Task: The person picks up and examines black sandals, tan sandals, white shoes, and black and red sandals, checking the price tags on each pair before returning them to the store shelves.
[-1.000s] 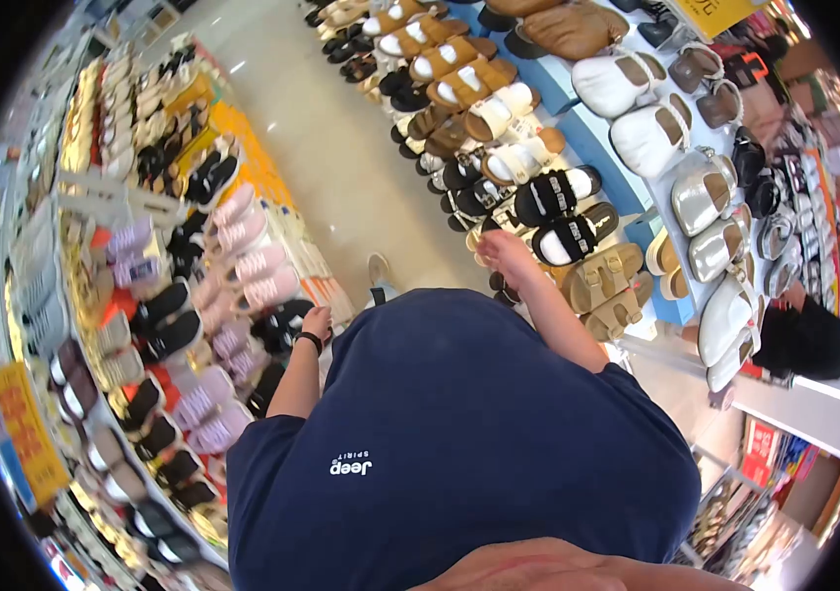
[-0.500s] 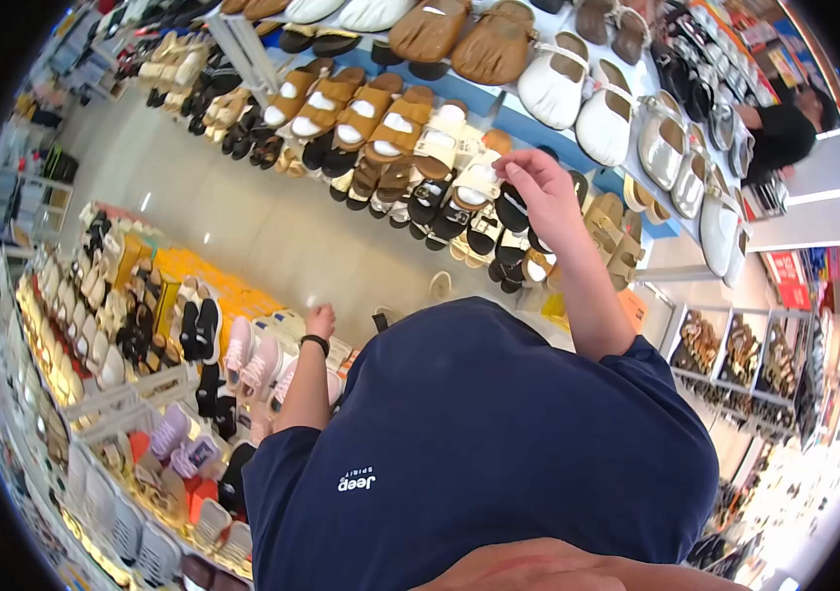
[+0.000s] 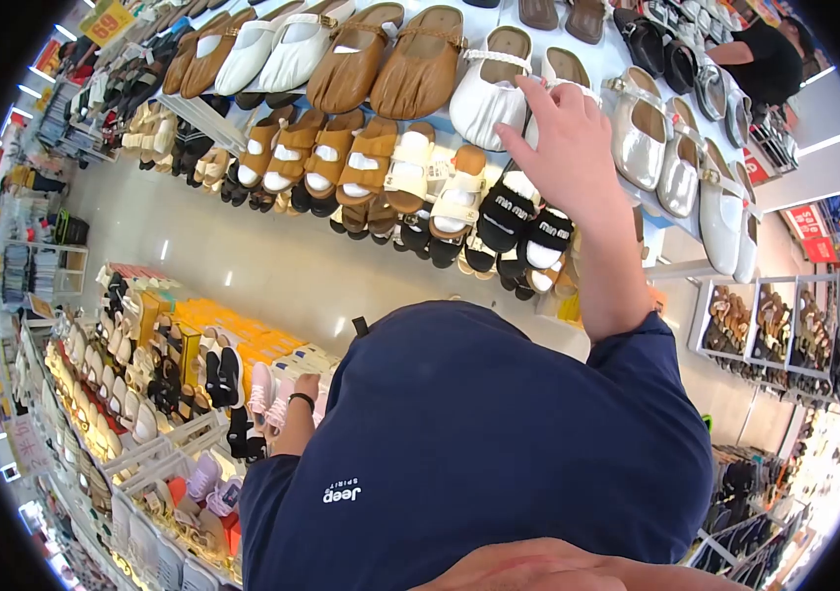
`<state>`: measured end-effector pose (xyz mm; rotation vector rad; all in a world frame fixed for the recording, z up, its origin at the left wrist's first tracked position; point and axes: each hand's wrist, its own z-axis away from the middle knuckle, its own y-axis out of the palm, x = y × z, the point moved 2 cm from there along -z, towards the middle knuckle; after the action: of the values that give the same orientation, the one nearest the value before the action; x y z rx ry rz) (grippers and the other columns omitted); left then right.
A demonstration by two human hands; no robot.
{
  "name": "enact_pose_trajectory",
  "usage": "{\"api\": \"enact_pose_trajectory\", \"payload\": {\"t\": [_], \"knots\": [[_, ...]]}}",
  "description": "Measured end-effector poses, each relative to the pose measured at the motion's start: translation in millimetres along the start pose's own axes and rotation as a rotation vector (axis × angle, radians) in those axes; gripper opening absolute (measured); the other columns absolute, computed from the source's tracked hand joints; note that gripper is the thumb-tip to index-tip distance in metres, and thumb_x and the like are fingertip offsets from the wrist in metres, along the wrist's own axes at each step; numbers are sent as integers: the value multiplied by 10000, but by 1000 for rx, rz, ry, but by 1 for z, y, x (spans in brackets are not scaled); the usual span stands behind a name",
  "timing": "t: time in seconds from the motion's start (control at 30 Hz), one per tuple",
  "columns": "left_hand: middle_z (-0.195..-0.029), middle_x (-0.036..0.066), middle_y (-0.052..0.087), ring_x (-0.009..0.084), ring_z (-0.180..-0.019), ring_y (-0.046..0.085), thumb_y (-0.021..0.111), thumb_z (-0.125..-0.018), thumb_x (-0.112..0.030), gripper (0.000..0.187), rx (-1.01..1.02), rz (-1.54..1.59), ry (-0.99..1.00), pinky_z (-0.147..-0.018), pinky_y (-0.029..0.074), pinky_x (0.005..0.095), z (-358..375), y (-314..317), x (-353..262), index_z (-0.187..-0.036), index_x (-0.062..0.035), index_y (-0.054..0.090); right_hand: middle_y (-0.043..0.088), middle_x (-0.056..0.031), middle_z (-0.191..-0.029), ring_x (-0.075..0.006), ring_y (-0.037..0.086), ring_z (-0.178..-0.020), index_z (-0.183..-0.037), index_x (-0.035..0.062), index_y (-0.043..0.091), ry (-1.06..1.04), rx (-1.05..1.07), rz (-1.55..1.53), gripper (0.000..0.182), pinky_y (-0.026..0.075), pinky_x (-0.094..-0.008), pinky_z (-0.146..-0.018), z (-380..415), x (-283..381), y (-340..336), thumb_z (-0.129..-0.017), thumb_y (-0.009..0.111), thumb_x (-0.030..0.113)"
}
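Pale display surface (image 3: 484,17) across the upper frame
Directly on it: brown pleated shoes (image 3: 418,74) at top centre, white pleated shoes with braided straps (image 3: 487,103) beside them, shiny silver strapped shoes (image 3: 640,148) farther right.

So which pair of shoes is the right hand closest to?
The white pleated shoes with braided straps, between the brown pleated pair and the shiny silver pair; the fingers of the right hand overlap only these.

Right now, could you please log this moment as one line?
right hand: over white shoes, contact unclear | left hand: lowered near pink shoes | dark wristband: left wrist
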<state>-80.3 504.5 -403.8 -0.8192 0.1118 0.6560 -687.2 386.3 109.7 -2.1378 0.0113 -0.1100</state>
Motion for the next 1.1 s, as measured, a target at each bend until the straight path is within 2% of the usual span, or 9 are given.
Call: {"api": "enact_pose_trajectory", "payload": {"t": [0.1, 0.2, 0.27, 0.33, 0.5, 0.63, 0.93, 1.07, 1.1], "knots": [[-1014, 238, 669, 359, -975, 631, 532, -841, -314, 423, 7, 146, -20, -888, 469, 391, -54, 13, 31, -1040, 35, 663, 535, -141, -1008, -328, 549, -959, -1203, 147, 596, -9, -34, 22, 487, 439, -443, -823, -4, -3, 5, -794, 693, 394], [-1001, 229, 672, 359, -951, 637, 539, -838, -298, 392, 59, 177, 54, -869, 478, 391, -37, 7, -31, -1030, 20, 664, 529, -146, -1035, -334, 547, -993, -1208, 164, 597, 45, 43, 42, 482, 432, -457, -843, -6, -2, 2, -811, 671, 426], [-1013, 222, 674, 342, -952, 643, 551, -843, -335, 438, 239, -205, 446, -866, 487, 372, -44, 3, -71, -1062, 33, 647, 529, -152, -1035, -336, 547, -994, -1200, 166, 603, 57, 73, 60, 476, 426, -468, -849, -11, -2, 3, -813, 667, 437], [-1086, 227, 651, 337, -1034, 619, 572, -855, -366, 462, 274, -123, 167, -912, 479, 376, -26, -10, -131, -1123, 6, 625, 534, -165, -1003, -337, 551, -960, -1171, 156, 622, 53, 54, 72, 464, 423, -481, -835, -12, -2, 8, -801, 682, 429], [-1064, 235, 654, 340, -1016, 626, 584, -858, -342, 440, 255, -299, 476, -904, 483, 373, -82, -47, -201, -1119, 10, 624, 547, -181, -1010, -347, 549, -982, -1144, 162, 636, 141, 53, 87, 448, 376, -520, -890, -11, 9, 11, -830, 627, 482], [-1071, 231, 652, 334, -1029, 621, 573, -870, -339, 427, 119, -114, 505, -909, 478, 380, -121, -85, -242, -1125, 0, 619, 567, -191, -1000, -357, 553, -1001, -1120, 163, 644, 208, 68, 110, 450, 349, -566, -927, -17, 14, 24, -855, 572, 521], [-1142, 219, 634, 321, -1098, 592, 568, -870, -356, 454, 289, -222, 403, -949, 452, 386, -165, -103, -227, -1144, 4, 613, 596, -210, -1073, -375, 573, -1039, -1090, 113, 657, 461, 217, 167, 498, 304, -608, -981, -41, 28, 34, -889, 502, 542], [-1166, 210, 629, 326, -1152, 561, 559, -869, -360, 469, 469, -303, 309, -1001, 416, 384, -222, -87, -176, -1149, 11, 625, 624, -188, -1020, -325, 590, -1041, -1053, 127, 679, 539, 238, 239, 527, 320, -509, -986, -48, 33, 35, -861, 509, 587], [-1169, 213, 628, 307, -1095, 595, 548, -872, -359, 474, 432, -355, 326, -919, 469, 382, -219, -90, -176, -1152, 15, 628, 628, -182, -1014, -320, 592, -1039, -1041, 122, 683, 557, 237, 231, 539, 324, -502, -982, -50, 32, 36, -854, 510, 598]]}}
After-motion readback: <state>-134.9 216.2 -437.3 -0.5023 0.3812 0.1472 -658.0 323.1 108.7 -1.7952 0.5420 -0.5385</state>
